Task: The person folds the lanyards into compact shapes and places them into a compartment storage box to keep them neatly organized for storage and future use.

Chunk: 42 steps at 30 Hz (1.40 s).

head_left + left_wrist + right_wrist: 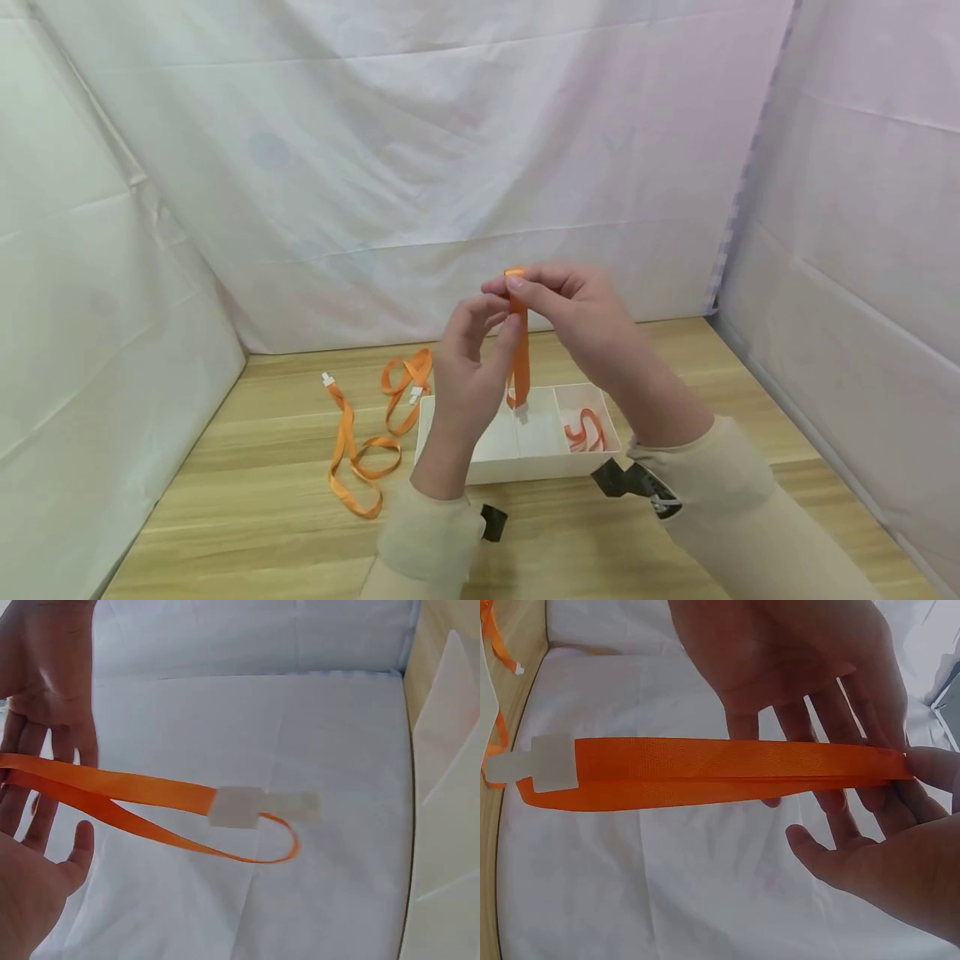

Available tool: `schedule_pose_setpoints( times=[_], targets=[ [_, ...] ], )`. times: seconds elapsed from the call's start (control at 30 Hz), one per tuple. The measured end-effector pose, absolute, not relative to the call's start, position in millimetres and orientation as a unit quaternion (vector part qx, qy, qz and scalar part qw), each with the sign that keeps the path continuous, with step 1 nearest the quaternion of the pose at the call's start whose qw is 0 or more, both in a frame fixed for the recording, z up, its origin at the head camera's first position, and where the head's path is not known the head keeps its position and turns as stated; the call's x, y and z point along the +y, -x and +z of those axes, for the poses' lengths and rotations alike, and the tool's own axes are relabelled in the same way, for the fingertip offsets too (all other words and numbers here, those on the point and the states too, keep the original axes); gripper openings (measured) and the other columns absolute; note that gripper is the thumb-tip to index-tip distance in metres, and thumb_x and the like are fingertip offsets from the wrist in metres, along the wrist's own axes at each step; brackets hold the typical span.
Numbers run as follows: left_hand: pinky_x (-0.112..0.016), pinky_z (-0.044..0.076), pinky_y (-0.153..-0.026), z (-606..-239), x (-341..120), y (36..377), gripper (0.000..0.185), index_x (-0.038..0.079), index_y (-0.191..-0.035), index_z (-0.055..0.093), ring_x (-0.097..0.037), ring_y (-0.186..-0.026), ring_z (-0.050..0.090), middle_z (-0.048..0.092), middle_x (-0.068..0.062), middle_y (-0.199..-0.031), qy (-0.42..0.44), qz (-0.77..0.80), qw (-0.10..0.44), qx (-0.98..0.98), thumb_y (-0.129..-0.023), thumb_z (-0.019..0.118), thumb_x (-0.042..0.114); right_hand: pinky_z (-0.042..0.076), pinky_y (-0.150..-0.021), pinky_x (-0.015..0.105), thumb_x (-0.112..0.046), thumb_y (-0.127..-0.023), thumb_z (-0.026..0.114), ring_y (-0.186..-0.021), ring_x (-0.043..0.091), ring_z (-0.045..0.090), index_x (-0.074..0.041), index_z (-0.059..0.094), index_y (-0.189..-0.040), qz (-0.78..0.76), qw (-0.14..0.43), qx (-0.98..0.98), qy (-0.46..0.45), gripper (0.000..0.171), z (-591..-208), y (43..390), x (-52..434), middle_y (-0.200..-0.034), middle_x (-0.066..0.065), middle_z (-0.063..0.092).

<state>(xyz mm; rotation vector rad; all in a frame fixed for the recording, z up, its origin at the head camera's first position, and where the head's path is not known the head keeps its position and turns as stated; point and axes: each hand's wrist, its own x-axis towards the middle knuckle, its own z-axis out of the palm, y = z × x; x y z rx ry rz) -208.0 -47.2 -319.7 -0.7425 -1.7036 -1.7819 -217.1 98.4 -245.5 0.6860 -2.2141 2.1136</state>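
Note:
My right hand (522, 283) is raised above the white divided box (525, 468) and pinches the folded top of an orange lanyard (519, 367). The doubled strap hangs straight down, and its white clip end (240, 808) dangles just over the box's middle compartment. My left hand (497, 327) is beside the strap, a little below the right hand. In the right wrist view its straight fingers (832, 720) lie behind the orange lanyard (720, 769), touching or nearly touching it without gripping. The right hand's fingertips (930, 765) close on the strap's end.
Two more orange lanyards (352, 454) (408, 382) lie loose on the wooden table left of the box. Another coiled one (585, 430) sits in the box's right compartment. White cloth walls close in the table at the back and on both sides.

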Motion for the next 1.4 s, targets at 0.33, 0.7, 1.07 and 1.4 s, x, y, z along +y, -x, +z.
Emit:
schedule_pose_setpoints(
  times=[0.33, 0.7, 1.07, 1.4],
  targets=[
    [-0.037, 0.059, -0.104, -321, -52, 213, 0.017, -0.003, -0.112, 0.078, -0.025, -0.105, 0.075, 0.079, -0.022, -0.106, 0.259, -0.654, 0.218, -0.676, -0.103, 0.067, 0.007, 0.054, -0.106, 0.037, -0.021, -0.105, 0.068, -0.127, 0.019, 0.068, -0.008, 0.083, -0.107, 0.677, -0.019, -0.707, -0.205, 0.020, -250, 219, 96, -0.121, -0.002, 0.081],
    [-0.035, 0.056, -0.092, -359, -49, 214, 0.021, 0.003, -0.105, 0.077, -0.026, -0.102, 0.066, 0.078, -0.018, -0.106, 0.250, -0.661, 0.130, -0.695, -0.109, 0.061, 0.016, 0.042, -0.121, 0.045, -0.024, -0.105, 0.068, -0.131, 0.022, 0.065, -0.010, 0.080, -0.124, 0.672, -0.012, -0.712, -0.202, 0.026, -244, 219, 98, -0.114, -0.009, 0.082],
    [-0.044, 0.058, -0.105, -372, -48, 212, 0.024, 0.001, -0.112, 0.075, -0.028, -0.117, 0.073, 0.074, -0.017, -0.116, 0.243, -0.670, 0.112, -0.693, -0.111, 0.056, 0.017, 0.042, -0.121, 0.047, -0.023, -0.105, 0.068, -0.130, 0.019, 0.065, -0.010, 0.080, -0.124, 0.676, -0.013, -0.707, -0.207, 0.026, -245, 217, 99, -0.114, -0.008, 0.082],
    [-0.048, 0.053, -0.113, -371, -49, 210, 0.029, -0.004, -0.116, 0.072, -0.026, -0.124, 0.071, 0.070, -0.026, -0.121, 0.258, -0.701, 0.081, -0.660, -0.112, 0.055, 0.019, 0.043, -0.119, 0.045, -0.024, -0.105, 0.068, -0.130, 0.018, 0.066, -0.011, 0.080, -0.122, 0.675, -0.015, -0.708, -0.209, 0.025, -244, 214, 99, -0.115, -0.007, 0.082]
  ],
)
